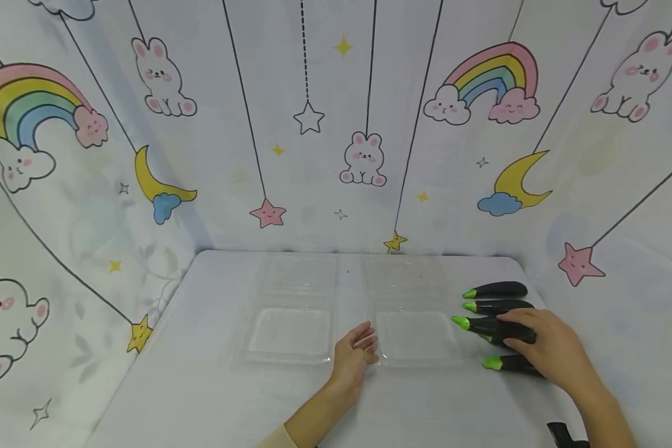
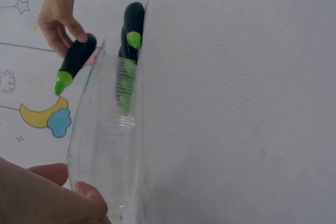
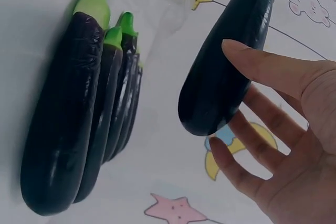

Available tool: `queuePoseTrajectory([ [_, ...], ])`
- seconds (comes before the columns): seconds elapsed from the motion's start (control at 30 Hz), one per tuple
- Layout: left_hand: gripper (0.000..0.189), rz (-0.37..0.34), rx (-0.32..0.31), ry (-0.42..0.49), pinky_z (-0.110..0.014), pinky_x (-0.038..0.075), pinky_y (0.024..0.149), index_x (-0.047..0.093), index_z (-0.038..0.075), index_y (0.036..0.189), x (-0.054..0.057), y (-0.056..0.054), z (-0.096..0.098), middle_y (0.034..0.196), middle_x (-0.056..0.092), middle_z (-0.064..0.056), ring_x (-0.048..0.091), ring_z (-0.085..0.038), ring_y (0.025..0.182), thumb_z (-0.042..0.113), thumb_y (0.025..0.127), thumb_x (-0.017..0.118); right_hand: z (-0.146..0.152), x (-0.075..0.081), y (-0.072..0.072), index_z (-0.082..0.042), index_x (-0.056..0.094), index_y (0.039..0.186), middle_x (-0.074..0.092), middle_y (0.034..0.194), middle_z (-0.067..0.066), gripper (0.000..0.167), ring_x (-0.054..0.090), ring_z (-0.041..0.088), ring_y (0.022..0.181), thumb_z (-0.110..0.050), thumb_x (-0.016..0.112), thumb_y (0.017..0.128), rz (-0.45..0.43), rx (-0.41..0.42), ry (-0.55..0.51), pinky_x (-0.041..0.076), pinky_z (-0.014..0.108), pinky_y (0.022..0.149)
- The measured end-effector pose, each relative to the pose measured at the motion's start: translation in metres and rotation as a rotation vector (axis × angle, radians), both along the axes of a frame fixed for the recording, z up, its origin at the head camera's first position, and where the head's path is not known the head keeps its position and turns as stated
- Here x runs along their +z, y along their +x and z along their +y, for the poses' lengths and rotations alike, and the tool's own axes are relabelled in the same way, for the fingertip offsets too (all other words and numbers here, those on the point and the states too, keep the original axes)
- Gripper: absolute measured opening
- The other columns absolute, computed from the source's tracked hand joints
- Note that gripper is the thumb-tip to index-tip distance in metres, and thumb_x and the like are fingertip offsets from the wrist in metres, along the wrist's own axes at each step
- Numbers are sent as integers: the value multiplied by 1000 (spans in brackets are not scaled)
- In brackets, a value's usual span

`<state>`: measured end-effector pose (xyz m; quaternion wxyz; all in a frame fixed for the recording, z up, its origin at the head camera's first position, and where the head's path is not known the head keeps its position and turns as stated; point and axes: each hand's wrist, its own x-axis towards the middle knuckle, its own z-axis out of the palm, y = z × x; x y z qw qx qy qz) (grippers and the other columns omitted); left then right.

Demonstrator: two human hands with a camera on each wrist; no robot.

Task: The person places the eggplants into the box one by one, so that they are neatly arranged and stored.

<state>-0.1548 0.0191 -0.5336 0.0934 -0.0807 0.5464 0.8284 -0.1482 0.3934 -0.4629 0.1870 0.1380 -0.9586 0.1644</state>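
Note:
My right hand (image 1: 554, 342) holds a toy-like dark eggplant (image 1: 481, 325) with a bright green stem, thumb on one side and fingers on the other. In the right wrist view this eggplant (image 3: 220, 72) is raised above several similar eggplants (image 3: 58, 119) lying side by side. My left hand (image 1: 354, 359) pinches the near left rim of the right-hand clear plastic box (image 1: 420, 363). The left wrist view shows thumb and fingers on either side of that box's rim (image 2: 72, 145). The box's lid (image 1: 406, 277) lies folded open behind it.
A second clear plastic box (image 1: 288, 359) lies open to the left of my left hand. Behind the white table (image 1: 201, 398) hangs a cloth (image 1: 325, 81) printed with rabbits, stars and rainbows. A dark object (image 1: 561, 434) shows at the lower right edge.

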Motion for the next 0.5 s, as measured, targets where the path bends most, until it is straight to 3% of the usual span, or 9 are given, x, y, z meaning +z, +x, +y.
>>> queuePoseTrajectory([
  [0.5, 77, 4, -6, 0, -39, 49, 111, 49, -11, 146, 2, 1, 0, 141, 53, -25, 54, -39, 131, -29, 71, 54, -23, -3, -25, -16, 78, 117, 71, 121, 17, 48, 61, 45, 116, -7, 94, 72, -76, 0, 3, 47, 67, 93],
])
